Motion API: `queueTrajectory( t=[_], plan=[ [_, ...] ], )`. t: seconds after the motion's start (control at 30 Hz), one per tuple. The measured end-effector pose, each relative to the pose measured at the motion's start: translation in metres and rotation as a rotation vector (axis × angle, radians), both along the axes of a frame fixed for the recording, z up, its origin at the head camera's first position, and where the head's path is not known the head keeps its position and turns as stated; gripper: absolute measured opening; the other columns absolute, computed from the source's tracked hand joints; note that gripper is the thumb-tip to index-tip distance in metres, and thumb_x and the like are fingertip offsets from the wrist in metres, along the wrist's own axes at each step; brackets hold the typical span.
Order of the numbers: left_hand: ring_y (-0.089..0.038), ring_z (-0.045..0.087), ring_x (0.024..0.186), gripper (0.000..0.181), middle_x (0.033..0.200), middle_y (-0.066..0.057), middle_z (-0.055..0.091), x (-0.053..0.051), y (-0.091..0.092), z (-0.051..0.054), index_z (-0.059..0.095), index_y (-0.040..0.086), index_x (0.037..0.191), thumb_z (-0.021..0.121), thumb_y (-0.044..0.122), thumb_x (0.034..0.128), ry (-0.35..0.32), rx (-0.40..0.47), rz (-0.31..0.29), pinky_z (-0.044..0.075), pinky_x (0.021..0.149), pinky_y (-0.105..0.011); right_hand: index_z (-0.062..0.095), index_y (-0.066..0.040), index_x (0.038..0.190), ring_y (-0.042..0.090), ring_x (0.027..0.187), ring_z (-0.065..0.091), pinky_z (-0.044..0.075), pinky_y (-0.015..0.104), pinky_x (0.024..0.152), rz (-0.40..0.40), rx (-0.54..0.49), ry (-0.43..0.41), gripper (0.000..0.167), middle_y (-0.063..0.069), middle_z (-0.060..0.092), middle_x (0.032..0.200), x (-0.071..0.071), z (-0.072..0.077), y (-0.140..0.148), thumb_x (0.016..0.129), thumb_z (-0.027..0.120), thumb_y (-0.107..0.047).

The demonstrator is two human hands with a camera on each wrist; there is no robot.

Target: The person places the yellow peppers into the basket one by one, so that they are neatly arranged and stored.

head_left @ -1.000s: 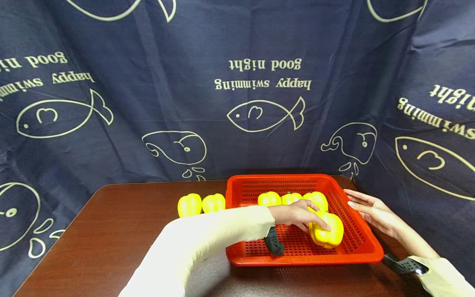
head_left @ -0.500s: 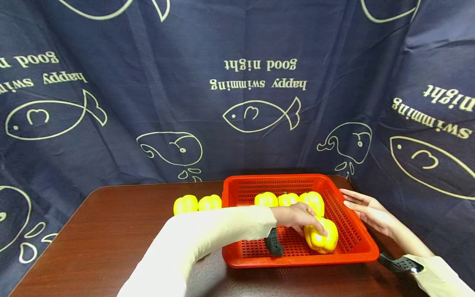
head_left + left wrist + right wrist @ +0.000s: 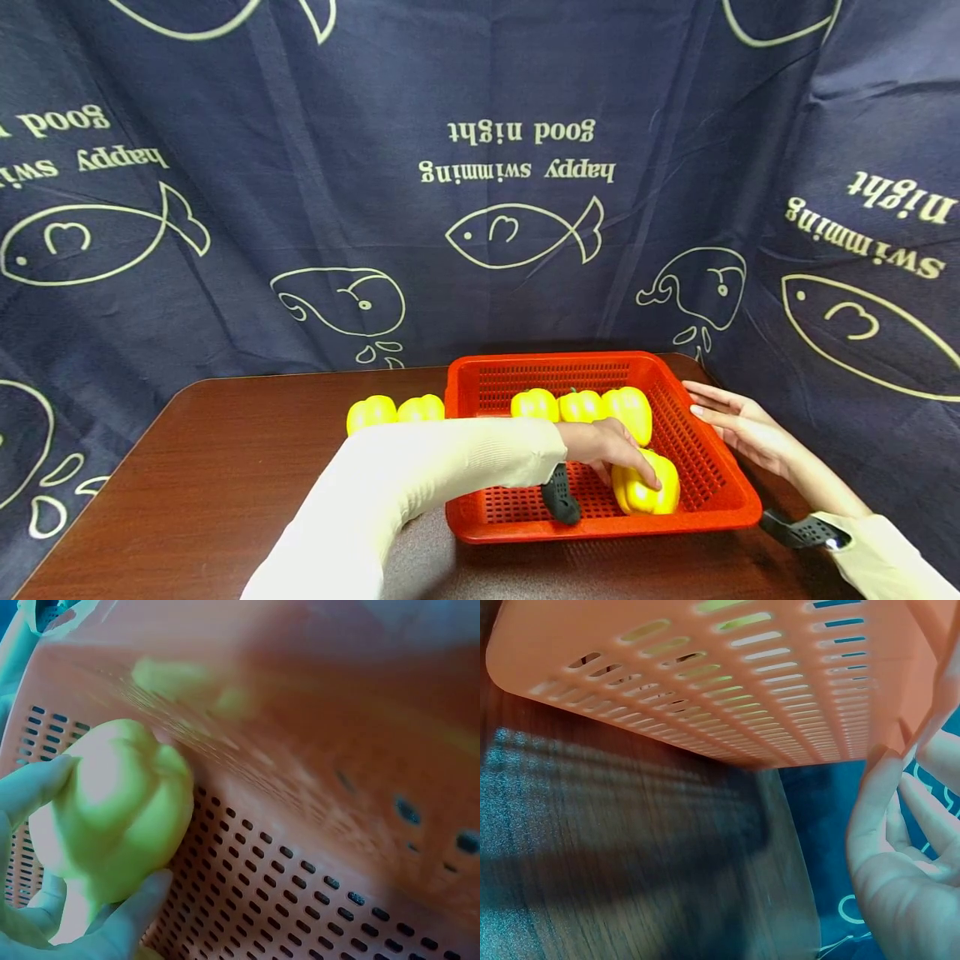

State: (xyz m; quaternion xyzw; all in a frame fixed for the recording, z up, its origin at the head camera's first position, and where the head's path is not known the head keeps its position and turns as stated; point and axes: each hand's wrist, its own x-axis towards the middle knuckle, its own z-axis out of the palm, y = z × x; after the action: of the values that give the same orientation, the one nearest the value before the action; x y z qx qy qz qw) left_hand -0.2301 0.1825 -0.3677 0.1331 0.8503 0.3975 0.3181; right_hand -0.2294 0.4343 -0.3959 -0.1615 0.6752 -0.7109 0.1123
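While the wearer's cream-coloured left sleeve (image 3: 450,467) runs in from eight o'clock, the left hand (image 3: 611,443) reaches palm-down into a shallow red slotted plastic basket (image 3: 615,527). Fingers and thumb are spread round a glossy yellow lobed bell pepper (image 3: 651,493) and grasp it from its nine o'clock side. Said pepper lies inside the basket, toward four o'clock of its centre, above the slotted floor; whether it bears on that floor cannot be told. A black perforated wrist strap (image 3: 560,497) hangs below the left cuff.

The right hand (image 3: 750,429) is outside the basket at about three o'clock, grasping nothing. Its fingers are extended and loosely parted, the tips touching the basket's side at the rim; the forearm rises from five o'clock.

Farther off, three yellow bell peppers (image 3: 581,407) stand in a row within the basket, from eleven to one o'clock. Two more yellow bell peppers (image 3: 375,411) sit side by side outside it at ten o'clock, on a dark brown wood-grain table (image 3: 247,450). Beyond hangs navy cloth (image 3: 517,325) printed with pale fish.
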Motion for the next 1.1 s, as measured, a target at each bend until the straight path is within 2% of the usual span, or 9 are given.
queueTrajectory(
  t=[0.1,0.43,0.57,0.7,0.83,0.87,0.97,1.07,1.1],
  plan=[
    [-0.014,0.053,0.059,0.025,0.07,0.0,0.054,0.0,0.0,0.0,0.057,0.007,0.067,0.081,0.013,0.073,-0.021,-0.004,-0.024,0.058,0.07,-0.039,0.054,-0.023,0.13,0.012,0.104,0.067,0.057,0.029,0.082,0.0,-0.001,-0.001,0.042,-0.011,0.065,0.122,-0.001,0.001,0.0,0.099,0.042,0.002],
    [-0.015,0.056,0.067,0.019,0.078,-0.003,0.057,0.0,-0.005,0.003,0.059,0.003,0.082,0.074,0.016,0.0815,-0.103,0.01,-0.108,0.057,0.079,-0.035,0.054,-0.023,0.131,0.013,0.104,0.067,0.057,0.029,0.083,0.032,-0.023,-0.008,0.043,-0.006,0.067,0.122,0.0,0.002,0.0,0.1,0.039,0.003],
    [-0.018,0.055,0.079,0.024,0.091,-0.006,0.053,-0.002,-0.005,0.003,0.053,-0.002,0.094,0.071,0.011,0.0842,-0.181,0.044,-0.084,0.054,0.09,-0.04,0.054,-0.022,0.131,0.013,0.104,0.067,0.056,0.029,0.083,0.032,-0.025,-0.014,0.043,-0.006,0.066,0.122,0.0,0.002,0.0,0.1,0.039,0.003],
    [-0.024,0.053,0.092,0.034,0.106,-0.01,0.043,-0.004,-0.005,0.002,0.042,-0.002,0.107,0.068,0.004,0.0851,-0.225,0.083,-0.05,0.05,0.096,-0.046,0.054,-0.022,0.131,0.012,0.105,0.067,0.056,0.029,0.084,0.032,-0.027,-0.009,0.042,-0.008,0.066,0.123,-0.001,0.001,0.0,0.1,0.039,0.003],
    [-0.026,0.053,0.091,0.034,0.107,-0.011,0.043,-0.009,-0.008,-0.002,0.042,-0.004,0.105,0.068,0.002,0.0848,-0.232,0.085,-0.089,0.052,0.094,-0.045,0.054,-0.023,0.131,0.013,0.104,0.067,0.056,0.029,0.083,0.03,-0.023,-0.014,0.043,-0.007,0.066,0.122,-0.001,0.001,0.001,0.1,0.04,0.003],
    [-0.025,0.054,0.088,0.034,0.105,-0.011,0.044,-0.012,-0.009,-0.005,0.044,-0.004,0.103,0.07,0.003,0.0835,-0.239,0.082,-0.093,0.054,0.089,-0.042,0.054,-0.023,0.13,0.013,0.104,0.068,0.056,0.03,0.083,0.029,-0.021,-0.016,0.043,-0.007,0.067,0.121,-0.001,0.001,0.001,0.1,0.04,0.003],
    [-0.026,0.057,0.085,0.026,0.096,-0.011,0.051,-0.014,-0.011,-0.008,0.05,-0.005,0.096,0.071,0.003,0.0836,-0.24,0.07,-0.107,0.056,0.086,-0.04,0.055,-0.024,0.13,0.013,0.103,0.068,0.056,0.03,0.083,0.024,-0.015,-0.015,0.043,-0.007,0.067,0.121,-0.001,0.001,0.001,0.099,0.041,0.003],
    [-0.028,0.06,0.088,0.019,0.089,-0.011,0.054,-0.012,-0.014,-0.005,0.052,-0.004,0.091,0.069,0.003,0.0855,-0.281,0.08,-0.089,0.054,0.09,-0.042,0.055,-0.024,0.13,0.013,0.103,0.068,0.056,0.029,0.083,0.022,-0.012,-0.014,0.042,-0.008,0.066,0.121,-0.001,0.001,0.001,0.099,0.041,0.002],
    [-0.029,0.06,0.09,0.016,0.088,-0.012,0.054,-0.009,-0.016,-0.001,0.052,-0.005,0.091,0.066,0.002,0.0875,-0.287,0.084,-0.089,0.051,0.096,-0.045,0.055,-0.024,0.13,0.013,0.103,0.068,0.056,0.029,0.083,0.022,-0.012,-0.015,0.042,-0.008,0.066,0.121,-0.001,0.001,0.001,0.099,0.041,0.002]
  ],
)
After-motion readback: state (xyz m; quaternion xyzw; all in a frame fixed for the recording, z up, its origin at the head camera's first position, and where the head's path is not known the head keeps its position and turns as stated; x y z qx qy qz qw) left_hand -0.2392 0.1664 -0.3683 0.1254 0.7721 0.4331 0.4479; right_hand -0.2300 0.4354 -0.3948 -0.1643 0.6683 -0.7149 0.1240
